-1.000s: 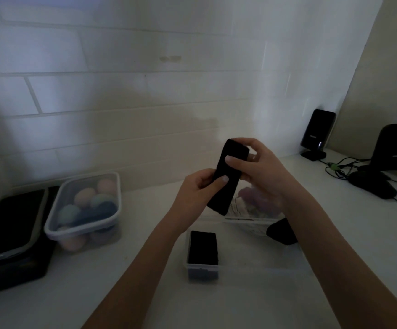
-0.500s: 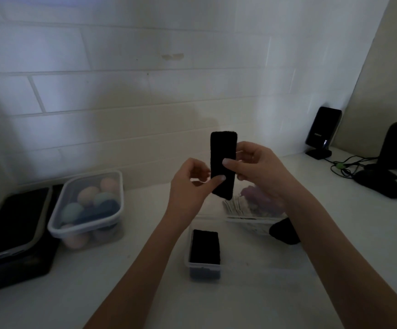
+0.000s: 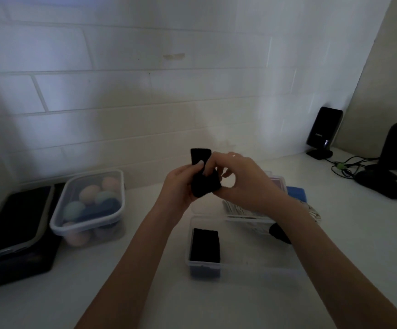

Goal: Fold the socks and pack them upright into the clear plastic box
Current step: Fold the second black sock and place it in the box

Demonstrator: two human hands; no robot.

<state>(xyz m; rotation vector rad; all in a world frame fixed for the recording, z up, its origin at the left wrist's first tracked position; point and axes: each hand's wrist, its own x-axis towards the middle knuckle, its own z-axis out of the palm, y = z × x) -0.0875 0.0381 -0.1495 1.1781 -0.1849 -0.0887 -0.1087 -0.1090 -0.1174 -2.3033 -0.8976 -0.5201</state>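
Two hands grip one black sock (image 3: 203,178) above the box (image 3: 240,267): left hand (image 3: 181,186) pinches its left edge, right hand (image 3: 242,181) its right. Soft, light, floppy; I judge pinching the fold best.

Two hands (image 3: 178,186) (image 3: 245,184), three black socks (image 3: 203,179) (image 3: 205,245) (image 3: 278,232), three clear boxes (image 3: 252,267) (image 3: 88,205) (image 3: 247,213)
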